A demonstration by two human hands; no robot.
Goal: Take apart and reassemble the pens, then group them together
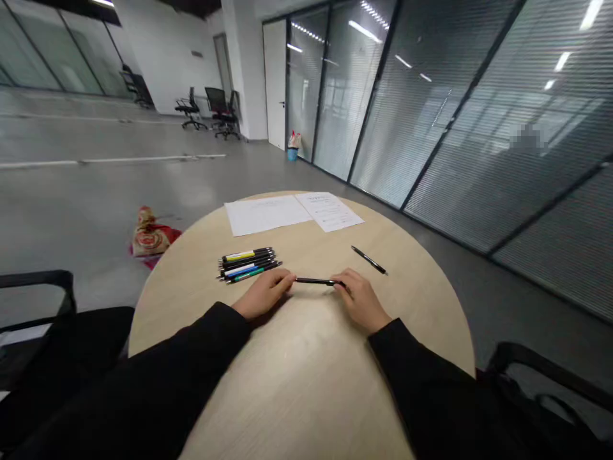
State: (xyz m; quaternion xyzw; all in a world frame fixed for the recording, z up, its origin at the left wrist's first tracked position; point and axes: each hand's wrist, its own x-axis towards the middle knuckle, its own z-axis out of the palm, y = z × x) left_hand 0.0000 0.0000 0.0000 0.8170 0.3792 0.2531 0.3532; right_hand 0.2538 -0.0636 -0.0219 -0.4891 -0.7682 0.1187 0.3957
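Note:
A black pen lies level just above the round wooden table, held at both ends. My left hand pinches its left end and my right hand pinches its right end, fingers closed on it. Just beyond my left hand lies a bundle of several pens with yellow, blue and green barrels. Another single black pen rests on the table beyond my right hand.
Two white paper sheets lie at the table's far edge. Black chairs stand at left and right. A red and yellow bag sits on the grey floor; a glass partition wall runs along the right.

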